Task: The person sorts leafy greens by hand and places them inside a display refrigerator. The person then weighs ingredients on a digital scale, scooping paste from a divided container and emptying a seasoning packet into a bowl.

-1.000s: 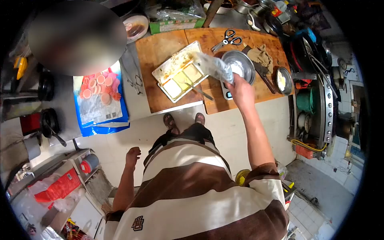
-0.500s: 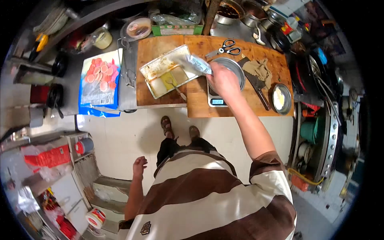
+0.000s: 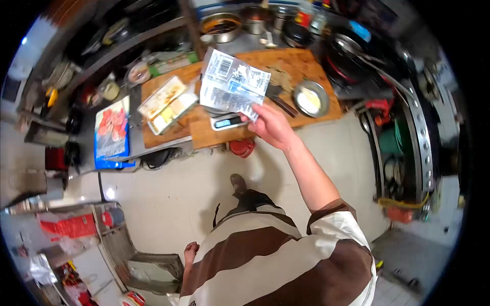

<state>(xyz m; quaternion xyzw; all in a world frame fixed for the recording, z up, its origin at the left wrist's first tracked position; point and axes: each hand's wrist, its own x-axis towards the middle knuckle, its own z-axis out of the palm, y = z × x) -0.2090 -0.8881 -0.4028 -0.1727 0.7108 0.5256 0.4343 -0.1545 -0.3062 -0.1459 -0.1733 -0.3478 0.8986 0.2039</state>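
Note:
My right hand [image 3: 269, 126] pinches a corner of a printed plastic packet [image 3: 232, 84] with a barcode, held up over the cutting board [image 3: 326, 113]. Below the packet, a digital scale [image 3: 228, 122] with a lit display shows its front edge; the metal bowl on it is mostly hidden. Right of the packet lie a knife [image 3: 282, 105] with a dark handle and a metal bowl [image 3: 311, 98] with white and pale yellow contents. My left hand [image 3: 191, 252] hangs low by my side, fingers curled closed with nothing visible in them.
A white tray [image 3: 145, 110] with sauce stains and yellow and pale blocks sits on the board's left. Further left, pink round slices lie on a blue and white package [image 3: 109, 148]. A stove [image 3: 424, 148] stands at right, and a shelf unit [image 3: 115, 237] at lower left.
My right hand has swung the packet away from the bowl on the scale, nearer to me, and turned its printed face up. The view has shifted and my feet have moved.

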